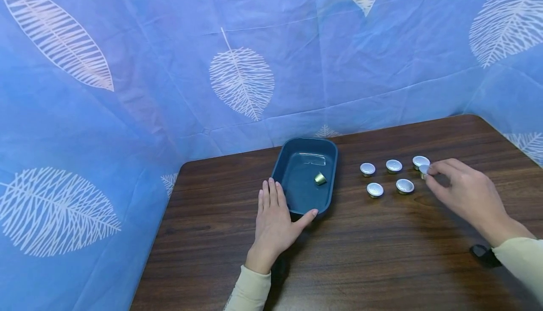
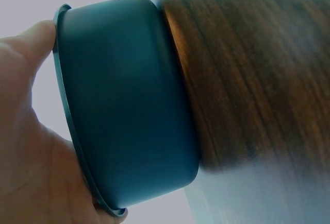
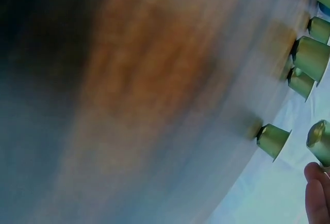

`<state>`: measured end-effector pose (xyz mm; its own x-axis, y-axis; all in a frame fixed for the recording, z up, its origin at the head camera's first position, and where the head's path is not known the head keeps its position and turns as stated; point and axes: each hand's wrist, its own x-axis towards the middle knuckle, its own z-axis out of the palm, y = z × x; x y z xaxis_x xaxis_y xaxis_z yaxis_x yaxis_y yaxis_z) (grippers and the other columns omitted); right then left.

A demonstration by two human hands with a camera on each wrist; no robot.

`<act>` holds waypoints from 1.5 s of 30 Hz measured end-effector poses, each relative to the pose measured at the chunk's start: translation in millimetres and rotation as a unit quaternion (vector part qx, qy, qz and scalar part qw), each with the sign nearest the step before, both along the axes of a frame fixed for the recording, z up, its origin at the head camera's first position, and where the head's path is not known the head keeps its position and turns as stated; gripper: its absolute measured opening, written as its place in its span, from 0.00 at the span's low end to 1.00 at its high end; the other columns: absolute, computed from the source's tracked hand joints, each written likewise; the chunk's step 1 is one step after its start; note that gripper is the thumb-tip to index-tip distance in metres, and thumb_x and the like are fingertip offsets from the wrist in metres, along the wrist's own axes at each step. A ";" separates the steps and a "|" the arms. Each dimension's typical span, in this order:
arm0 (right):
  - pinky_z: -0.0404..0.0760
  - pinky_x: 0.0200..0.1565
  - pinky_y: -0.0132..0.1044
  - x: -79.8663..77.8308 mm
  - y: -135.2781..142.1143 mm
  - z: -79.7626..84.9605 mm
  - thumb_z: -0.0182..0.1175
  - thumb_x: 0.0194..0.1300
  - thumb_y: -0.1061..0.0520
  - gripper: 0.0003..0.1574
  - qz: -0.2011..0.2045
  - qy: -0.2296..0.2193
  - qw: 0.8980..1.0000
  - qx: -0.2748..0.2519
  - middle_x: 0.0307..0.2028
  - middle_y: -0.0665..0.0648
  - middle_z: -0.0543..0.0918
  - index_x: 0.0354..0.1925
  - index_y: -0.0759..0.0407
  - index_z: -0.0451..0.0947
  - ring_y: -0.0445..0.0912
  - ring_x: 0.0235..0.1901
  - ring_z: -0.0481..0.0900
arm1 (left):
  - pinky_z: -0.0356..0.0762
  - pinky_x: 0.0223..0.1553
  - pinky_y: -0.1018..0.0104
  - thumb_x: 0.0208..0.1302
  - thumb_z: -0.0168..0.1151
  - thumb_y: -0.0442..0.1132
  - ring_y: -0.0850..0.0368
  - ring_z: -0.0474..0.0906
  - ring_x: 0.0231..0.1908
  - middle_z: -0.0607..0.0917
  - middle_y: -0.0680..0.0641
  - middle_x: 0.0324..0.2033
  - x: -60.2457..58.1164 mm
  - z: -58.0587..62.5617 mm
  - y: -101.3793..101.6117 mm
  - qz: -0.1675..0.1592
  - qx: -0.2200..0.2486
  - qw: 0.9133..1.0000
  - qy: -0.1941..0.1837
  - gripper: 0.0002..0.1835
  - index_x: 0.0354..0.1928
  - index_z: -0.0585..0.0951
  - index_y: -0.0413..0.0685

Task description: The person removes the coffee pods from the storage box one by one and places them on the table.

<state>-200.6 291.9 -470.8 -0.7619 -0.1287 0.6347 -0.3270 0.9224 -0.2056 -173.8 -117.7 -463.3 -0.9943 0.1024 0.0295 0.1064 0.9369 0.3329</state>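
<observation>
My right hand (image 1: 471,191) pinches a green-gold coffee capsule (image 3: 320,141) with a silver lid, lifted off the table in the right wrist view. Beside it in the head view stands another capsule (image 1: 421,161), lid up. Several more capsules stand lid up to the left, among them one near capsule (image 1: 405,186) and one at the row's left end, a capsule (image 1: 367,169). My left hand (image 1: 275,228) rests with straight fingers along the left rim of a dark teal tray (image 2: 124,100), its thumb at the near edge. One capsule (image 1: 320,178) lies on its side in the tray.
The dark wooden table (image 1: 360,264) ends at a blue cloth (image 1: 169,66) with white leaf prints, hung behind it. A black band (image 1: 485,256) is on the right wrist, by the sleeve.
</observation>
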 end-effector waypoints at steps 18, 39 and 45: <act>0.68 0.25 0.23 0.2 0.6 4.4 0.78 0.46 0.68 0.15 -0.010 0.061 0.997 -0.040 0.38 0.66 0.91 0.36 0.64 0.88 0.55 0.20 0.81 | 0.43 0.87 0.43 0.65 0.53 0.83 0.40 0.36 0.88 0.44 0.39 0.87 1.9 1.5 0.3 0.006 -0.002 1.000 -0.015 0.66 0.86 0.49 0.39; 0.52 0.52 0.06 3.3 -5.2 -1.3 0.71 0.61 0.70 0.11 -0.067 0.072 0.975 -0.198 0.43 0.75 0.89 0.42 0.75 0.87 0.03 0.48 0.57 | 0.43 0.87 0.43 0.65 0.53 0.82 0.40 0.37 0.88 0.44 0.39 0.88 1.2 4.3 1.5 0.008 -0.016 1.000 -0.012 0.66 0.87 0.49 0.39; 0.55 0.50 0.06 3.3 -6.5 1.5 0.71 0.61 0.70 0.10 -0.064 0.075 0.974 -0.203 0.42 0.75 0.89 0.42 0.76 0.88 0.03 0.45 0.57 | 0.43 0.87 0.42 0.65 0.53 0.82 0.40 0.37 0.88 0.44 0.39 0.88 2.2 5.0 2.4 0.011 -0.010 1.000 -0.017 0.66 0.87 0.50 0.39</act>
